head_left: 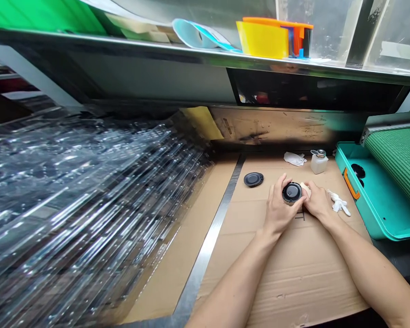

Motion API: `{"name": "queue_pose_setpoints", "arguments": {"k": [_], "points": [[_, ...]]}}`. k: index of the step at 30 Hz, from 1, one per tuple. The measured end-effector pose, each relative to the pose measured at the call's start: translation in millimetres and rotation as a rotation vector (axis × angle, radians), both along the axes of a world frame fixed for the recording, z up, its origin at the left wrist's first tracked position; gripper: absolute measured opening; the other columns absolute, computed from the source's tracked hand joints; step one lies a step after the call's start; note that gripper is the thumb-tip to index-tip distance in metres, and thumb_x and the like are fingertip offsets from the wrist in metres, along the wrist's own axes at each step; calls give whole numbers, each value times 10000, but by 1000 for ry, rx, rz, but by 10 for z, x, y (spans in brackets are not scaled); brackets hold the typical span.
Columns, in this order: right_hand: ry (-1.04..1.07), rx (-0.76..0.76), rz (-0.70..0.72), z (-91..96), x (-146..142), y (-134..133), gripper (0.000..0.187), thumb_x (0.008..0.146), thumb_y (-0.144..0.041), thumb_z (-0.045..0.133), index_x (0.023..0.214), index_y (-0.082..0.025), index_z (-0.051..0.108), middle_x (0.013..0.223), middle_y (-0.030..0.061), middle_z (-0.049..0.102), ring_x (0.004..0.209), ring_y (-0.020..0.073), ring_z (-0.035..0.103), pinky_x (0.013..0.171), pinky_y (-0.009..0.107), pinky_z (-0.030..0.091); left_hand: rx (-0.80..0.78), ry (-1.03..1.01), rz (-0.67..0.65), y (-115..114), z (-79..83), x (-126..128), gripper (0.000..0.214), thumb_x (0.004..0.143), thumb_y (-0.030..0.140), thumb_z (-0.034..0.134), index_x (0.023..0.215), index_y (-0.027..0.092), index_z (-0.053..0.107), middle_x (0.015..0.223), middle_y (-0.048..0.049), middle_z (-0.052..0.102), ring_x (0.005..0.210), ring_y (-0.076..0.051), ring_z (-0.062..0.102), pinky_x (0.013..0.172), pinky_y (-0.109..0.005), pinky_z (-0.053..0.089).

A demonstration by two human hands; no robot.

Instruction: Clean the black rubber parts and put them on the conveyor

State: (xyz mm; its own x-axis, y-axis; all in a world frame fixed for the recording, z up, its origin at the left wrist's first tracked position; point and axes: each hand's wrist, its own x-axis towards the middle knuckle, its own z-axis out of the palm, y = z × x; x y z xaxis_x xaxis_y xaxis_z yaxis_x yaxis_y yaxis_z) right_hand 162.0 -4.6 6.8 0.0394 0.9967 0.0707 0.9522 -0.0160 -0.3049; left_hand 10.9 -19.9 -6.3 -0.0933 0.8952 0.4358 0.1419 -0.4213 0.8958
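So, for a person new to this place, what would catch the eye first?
Probably the heap of shiny clear plastic filling the left side of the view. Next, the turquoise bin at the far right and the yellow container at the top. Right of centre, the left hand holds a round black part.

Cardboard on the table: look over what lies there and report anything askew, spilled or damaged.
Nothing looks spilled or broken. Slightly untidy: a crumpled white scrap lies beside the bottle, and another rumpled white piece lies beside the right hand. The bottle's lid appears flipped open.
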Motion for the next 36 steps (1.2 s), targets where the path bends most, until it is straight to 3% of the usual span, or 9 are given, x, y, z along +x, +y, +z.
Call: {"name": "queue_pose_setpoints", "arguments": {"k": [7,11,14,16,19,21,25,30,36], "points": [[20,13,-18,-36,15,35,383,998,-489,421,1288,-299,583,1083,74,751,980,281,699,764,327,439,-287,-619,-125,-109,234,9,679,658,-21,790,1268,232,631,1238,-116,678,1380,-276,478,1089,-340,443],[31,7,-15,-50,19,45,393,991,-494,427,1289,-295,589,1077,81,751,969,286,696,773,334,445,-351,-665,-158,-95,216,17,626,668,-37,775,1223,229,659,1263,-113,673,1375,-275,480,1028,-307,476],[59,36,-13,-68,33,53,390,980,-475,444,1278,-280,602,1040,81,752,947,277,693,797,335,450,-372,-622,-171,-17,136,22,444,785,141,773,1209,202,654,1164,-115,715,1183,-254,619,874,-265,517],[142,112,-30,-78,38,56,393,980,-474,435,1266,-266,605,1018,76,749,935,265,690,808,332,455,-467,-688,-186,61,94,2,314,944,336,612,1206,163,619,1027,-126,741,943,-223,699,684,-246,509],[377,228,-40,-70,4,38,413,969,-507,439,1248,-243,590,959,53,741,881,238,683,783,320,471,-683,-831,-291,163,59,-54,444,1042,448,326,1123,108,600,886,-149,736,663,-189,690,490,-233,415],[576,223,2,-46,-51,6,439,944,-540,466,1228,-225,581,885,33,730,796,214,677,723,301,486,-751,-828,-332,195,38,-77,477,1033,481,337,1007,96,618,781,-135,716,550,-169,650,437,-227,372],[907,-7,141,8,-151,-48,482,908,-571,492,1208,-201,570,773,11,708,630,182,658,590,266,486,-711,-721,-327,183,-12,-55,466,974,543,487,821,120,608,603,-71,643,453,-151,600,384,-215,323],[704,139,-44,-12,-55,31,393,877,-530,546,1073,-209,661,862,38,737,776,207,670,678,281,492,-743,-710,-309,175,-1,-67,456,967,545,499,826,124,607,643,-84,660,468,-154,619,366,-199,319],[434,140,-56,-94,57,92,359,923,-478,512,1147,-243,664,960,38,751,882,223,677,765,302,483,-944,-950,-530,191,147,-218,449,1012,377,299,1106,85,627,937,-212,724,586,-180,654,402,-215,409]]}}
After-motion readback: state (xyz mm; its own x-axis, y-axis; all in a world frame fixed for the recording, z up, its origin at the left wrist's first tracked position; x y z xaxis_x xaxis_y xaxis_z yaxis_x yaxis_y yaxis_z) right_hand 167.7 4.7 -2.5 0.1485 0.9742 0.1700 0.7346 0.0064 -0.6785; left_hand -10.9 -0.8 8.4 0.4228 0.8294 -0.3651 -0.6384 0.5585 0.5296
